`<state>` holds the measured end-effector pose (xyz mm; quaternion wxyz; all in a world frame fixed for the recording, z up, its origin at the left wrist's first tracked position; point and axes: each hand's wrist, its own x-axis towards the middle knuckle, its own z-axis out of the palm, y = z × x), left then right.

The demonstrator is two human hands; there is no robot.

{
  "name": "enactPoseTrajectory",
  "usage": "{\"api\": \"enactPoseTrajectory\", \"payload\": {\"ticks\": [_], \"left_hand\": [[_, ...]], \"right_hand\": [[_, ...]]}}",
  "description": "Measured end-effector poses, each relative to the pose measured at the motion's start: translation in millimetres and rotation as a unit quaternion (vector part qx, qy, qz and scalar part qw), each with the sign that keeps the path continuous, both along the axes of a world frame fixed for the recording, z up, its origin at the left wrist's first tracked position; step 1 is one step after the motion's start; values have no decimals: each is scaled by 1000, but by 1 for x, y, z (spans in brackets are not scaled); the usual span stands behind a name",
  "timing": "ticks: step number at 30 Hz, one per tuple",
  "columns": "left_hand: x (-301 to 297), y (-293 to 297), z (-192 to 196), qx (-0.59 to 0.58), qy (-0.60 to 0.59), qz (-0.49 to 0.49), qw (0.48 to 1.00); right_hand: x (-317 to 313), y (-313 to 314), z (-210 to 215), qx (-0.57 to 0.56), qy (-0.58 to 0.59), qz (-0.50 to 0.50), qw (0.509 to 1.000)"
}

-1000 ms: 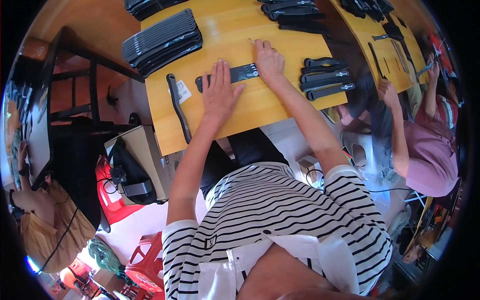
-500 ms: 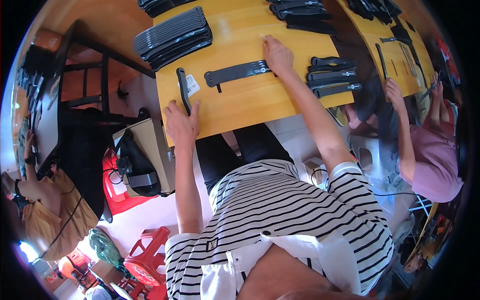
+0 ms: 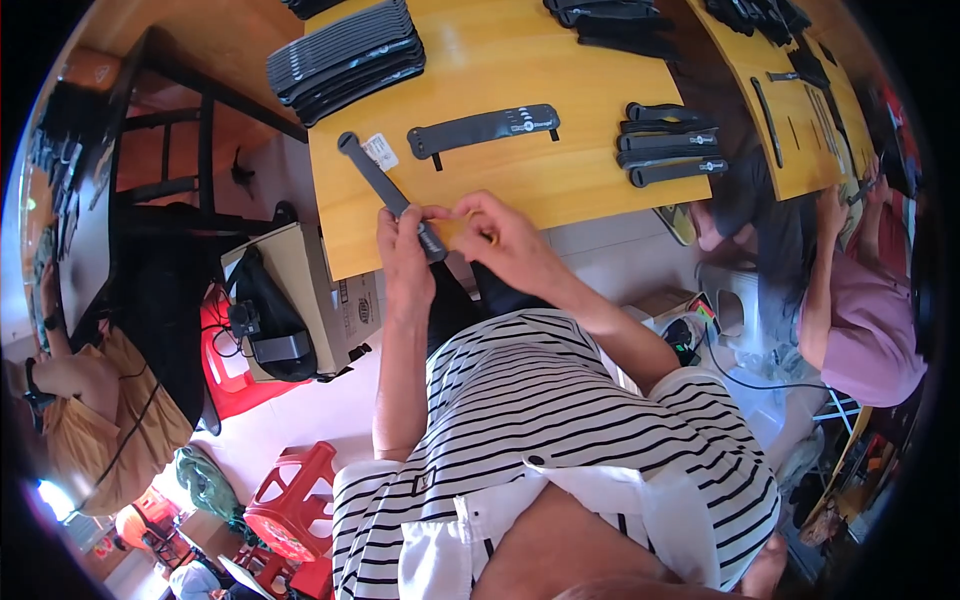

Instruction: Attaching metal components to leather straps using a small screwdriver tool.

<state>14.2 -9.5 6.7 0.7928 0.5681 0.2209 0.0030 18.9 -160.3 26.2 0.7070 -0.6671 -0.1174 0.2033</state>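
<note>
My left hand [image 3: 406, 262] is closed around the near part of a dark grey strap [image 3: 374, 180]. The strap slants over the table's front edge, its rounded, slotted end pointing away from me. Close beside it, my right hand [image 3: 508, 247] has its fingers curled in a pinch near the left fingertips; what they hold, if anything, is too small to make out. Farther back, another wide grey strap [image 3: 485, 132] with pale print lies flat on the yellow table [image 3: 560, 195]. Small black tabs stick out beneath both its ends. A white label [image 3: 380, 152] lies by the held strap.
A tall pile of straps [image 3: 345, 60] stands at the back left. Several folded straps [image 3: 668, 145] lie at the right edge, more [image 3: 610, 20] at the back. Co-workers sit at both sides. A red stool [image 3: 290, 500] and a cardboard box [image 3: 290, 300] stand on the floor.
My left hand has taken hold of the strap it was touching and turned its near end toward me. My right hand has come back from the far strap to meet the left.
</note>
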Motion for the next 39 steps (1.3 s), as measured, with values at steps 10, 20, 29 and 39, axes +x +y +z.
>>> {"api": "enactPoseTrajectory", "payload": {"ticks": [10, 20, 29, 39], "left_hand": [[-13, -11, 11, -218, -17, -95, 971], [-9, -6, 28, -224, -13, -14, 975], [-8, -14, 29, -174, -42, 17, 984], [-9, -21, 32, -97, -64, 44, 992]], "right_hand": [[-1, -9, -1, 243, 280, -23, 928], [-12, -24, 29, 30, 79, -25, 996], [-17, -15, 44, -26, 30, 17, 999], [-12, -17, 38, 61, 153, 20, 986]]}}
